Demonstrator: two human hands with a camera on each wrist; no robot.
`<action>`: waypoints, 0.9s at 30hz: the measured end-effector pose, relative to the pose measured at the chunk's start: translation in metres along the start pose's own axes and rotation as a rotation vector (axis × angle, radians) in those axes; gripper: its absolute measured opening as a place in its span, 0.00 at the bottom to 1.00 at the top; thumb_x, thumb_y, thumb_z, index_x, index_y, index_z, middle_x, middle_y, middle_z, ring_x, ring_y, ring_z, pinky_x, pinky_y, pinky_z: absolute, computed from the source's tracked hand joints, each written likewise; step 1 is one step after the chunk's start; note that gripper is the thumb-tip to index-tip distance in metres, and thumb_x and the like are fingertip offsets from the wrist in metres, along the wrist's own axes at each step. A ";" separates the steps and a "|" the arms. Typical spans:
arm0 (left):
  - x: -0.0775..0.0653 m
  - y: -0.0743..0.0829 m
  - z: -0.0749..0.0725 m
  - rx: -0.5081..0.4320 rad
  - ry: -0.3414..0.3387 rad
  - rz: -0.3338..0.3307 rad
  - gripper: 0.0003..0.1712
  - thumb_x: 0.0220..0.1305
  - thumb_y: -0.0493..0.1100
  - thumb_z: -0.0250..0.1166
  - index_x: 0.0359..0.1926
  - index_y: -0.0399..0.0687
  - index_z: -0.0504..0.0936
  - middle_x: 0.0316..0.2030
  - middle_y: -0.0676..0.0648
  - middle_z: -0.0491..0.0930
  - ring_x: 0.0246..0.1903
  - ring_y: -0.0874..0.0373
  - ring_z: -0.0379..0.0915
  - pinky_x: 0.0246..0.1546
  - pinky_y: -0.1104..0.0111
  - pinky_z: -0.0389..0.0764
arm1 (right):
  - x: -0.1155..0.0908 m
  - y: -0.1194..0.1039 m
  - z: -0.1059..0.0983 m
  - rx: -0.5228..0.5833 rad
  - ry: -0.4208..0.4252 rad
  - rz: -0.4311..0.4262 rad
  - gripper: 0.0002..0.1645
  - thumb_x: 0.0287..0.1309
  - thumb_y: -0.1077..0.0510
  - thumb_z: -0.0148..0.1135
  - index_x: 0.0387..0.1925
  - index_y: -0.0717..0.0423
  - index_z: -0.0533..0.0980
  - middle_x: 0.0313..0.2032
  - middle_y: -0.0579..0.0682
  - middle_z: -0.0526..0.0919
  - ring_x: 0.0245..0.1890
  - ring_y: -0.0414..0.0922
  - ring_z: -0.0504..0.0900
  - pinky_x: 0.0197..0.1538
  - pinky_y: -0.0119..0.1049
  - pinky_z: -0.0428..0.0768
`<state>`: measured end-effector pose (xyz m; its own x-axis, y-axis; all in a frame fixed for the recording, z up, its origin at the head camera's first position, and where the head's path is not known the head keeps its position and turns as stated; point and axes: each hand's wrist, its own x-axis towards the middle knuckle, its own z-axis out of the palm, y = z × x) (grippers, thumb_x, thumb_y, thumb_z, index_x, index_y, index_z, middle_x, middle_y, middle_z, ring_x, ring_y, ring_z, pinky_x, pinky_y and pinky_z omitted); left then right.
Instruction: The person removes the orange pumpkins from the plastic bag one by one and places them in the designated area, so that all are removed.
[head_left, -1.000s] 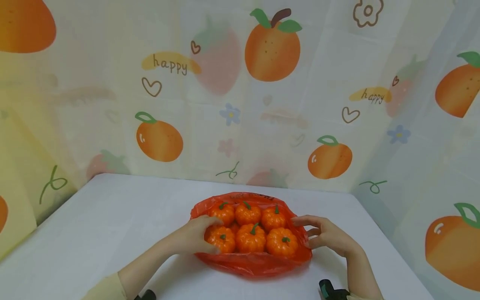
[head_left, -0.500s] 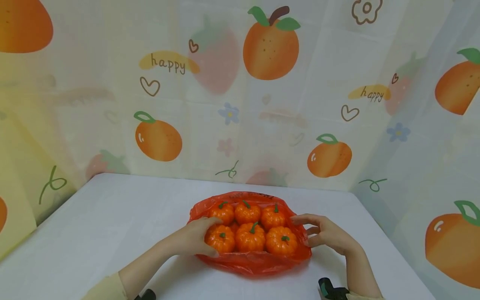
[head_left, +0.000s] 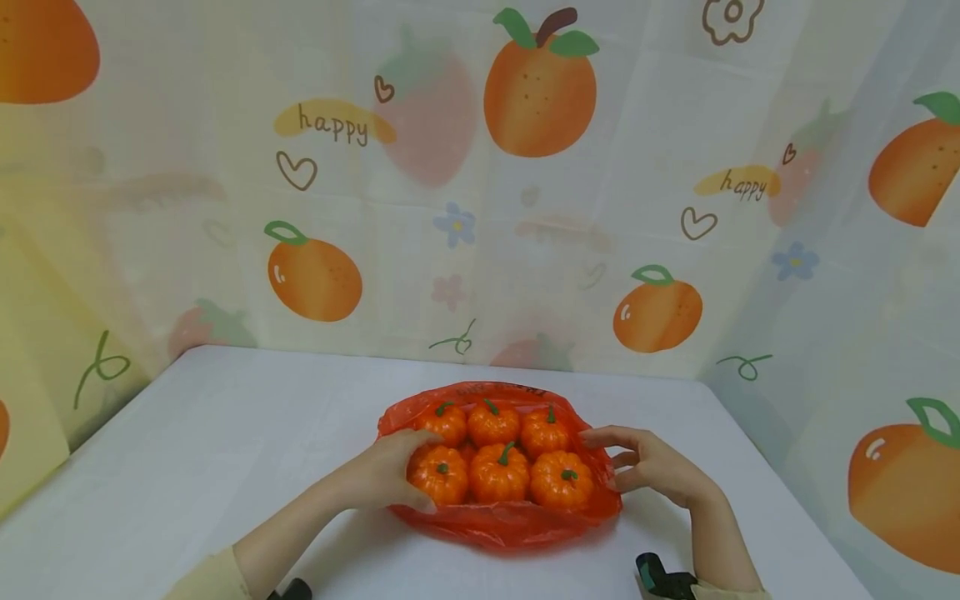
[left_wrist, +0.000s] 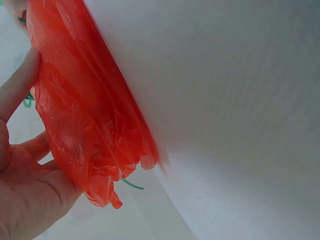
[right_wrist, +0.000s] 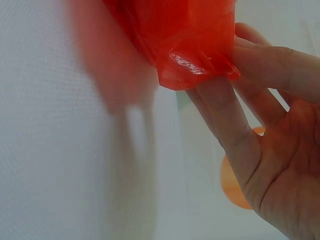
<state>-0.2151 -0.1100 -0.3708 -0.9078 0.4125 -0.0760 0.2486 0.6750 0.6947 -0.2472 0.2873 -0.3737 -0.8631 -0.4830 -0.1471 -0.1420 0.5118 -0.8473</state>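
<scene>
In the head view, little has changed over the last half second: the left hand (head_left: 378,477) and the right hand (head_left: 652,468) keep their places at opposite ends of the open red bag (head_left: 510,531), with orange pumpkins (head_left: 498,475) in two rows between them. The white surface (head_left: 225,433) runs back to a fruit-printed backdrop (head_left: 405,292). In the left wrist view, widely parted thumb and fingers hold the bag's end. In the right wrist view, spread, bent fingers hold its corner.
</scene>
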 end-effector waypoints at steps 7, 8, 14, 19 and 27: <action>0.001 0.000 -0.001 -0.010 0.019 -0.010 0.45 0.43 0.47 0.81 0.64 0.47 0.73 0.62 0.45 0.74 0.62 0.47 0.68 0.61 0.39 0.74 | -0.001 0.000 0.000 0.012 0.008 0.006 0.39 0.47 0.61 0.67 0.65 0.52 0.72 0.65 0.63 0.73 0.56 0.54 0.75 0.55 0.48 0.82; 0.000 0.000 -0.002 -0.010 0.022 -0.011 0.46 0.43 0.47 0.81 0.64 0.47 0.73 0.62 0.45 0.74 0.62 0.47 0.68 0.62 0.39 0.73 | -0.001 0.000 0.000 0.012 0.008 0.004 0.39 0.47 0.61 0.67 0.65 0.52 0.72 0.65 0.63 0.73 0.55 0.53 0.76 0.55 0.47 0.82; -0.001 0.002 -0.005 -0.015 0.050 -0.001 0.45 0.43 0.48 0.81 0.64 0.47 0.73 0.61 0.45 0.75 0.61 0.48 0.69 0.61 0.41 0.75 | -0.001 0.001 0.000 0.015 0.011 -0.003 0.39 0.47 0.62 0.67 0.65 0.52 0.72 0.65 0.63 0.73 0.56 0.54 0.75 0.54 0.44 0.82; -0.004 0.004 -0.007 -0.019 0.081 0.000 0.46 0.43 0.50 0.81 0.64 0.48 0.73 0.61 0.46 0.76 0.60 0.49 0.71 0.58 0.43 0.78 | -0.001 0.001 0.001 0.007 0.013 -0.016 0.38 0.47 0.63 0.66 0.65 0.53 0.72 0.65 0.63 0.73 0.58 0.56 0.74 0.53 0.41 0.81; -0.006 0.007 -0.008 -0.064 0.164 -0.044 0.45 0.42 0.52 0.81 0.63 0.52 0.74 0.59 0.48 0.77 0.57 0.51 0.73 0.52 0.48 0.83 | 0.000 0.003 0.001 0.001 0.005 -0.025 0.38 0.48 0.63 0.66 0.65 0.54 0.72 0.65 0.64 0.73 0.57 0.56 0.76 0.54 0.43 0.82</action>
<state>-0.2107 -0.1123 -0.3600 -0.9615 0.2748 0.0070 0.1905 0.6475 0.7379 -0.2468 0.2881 -0.3763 -0.8616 -0.4923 -0.1238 -0.1627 0.4988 -0.8513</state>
